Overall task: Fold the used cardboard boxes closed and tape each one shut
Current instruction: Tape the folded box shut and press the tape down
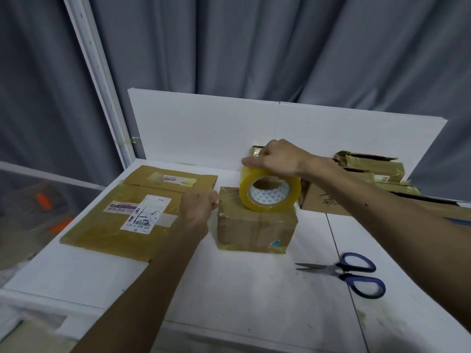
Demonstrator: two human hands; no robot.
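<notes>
1. Left of the small box (254,230), a large flat carton (102,225) lies on the white tabletop (254,296). It is wrapped in glossy tape, and its label print reads upside down from my seat. A second flat carton (173,178) lies behind it.
2. My left hand (197,210) sits at the small box's upper left corner with its fingers curled in. It is blurred, so I cannot tell whether it pinches a tape end or nothing.
3. The small box is brown, closed and shiny with old tape, with a bluish sticker low on its front face. Its long axis runs left to right across my view.
4. The tape roll (267,192) stands on edge on top of the small box, with its core opening facing me. The tape is yellowish and clear, wound on a white core printed with small triangles.
5. My right hand (275,156) grips the tape roll from above, with its fingers wrapped over the top rim. The hand hides the box behind it.
6. Right of the small box and nearer to me, blue-handled scissors (356,272) lie closed with the blades pointing left.
7. Behind and to the right of the small box is a stack of used boxes (374,169), partly cut off by my forearm.
</notes>
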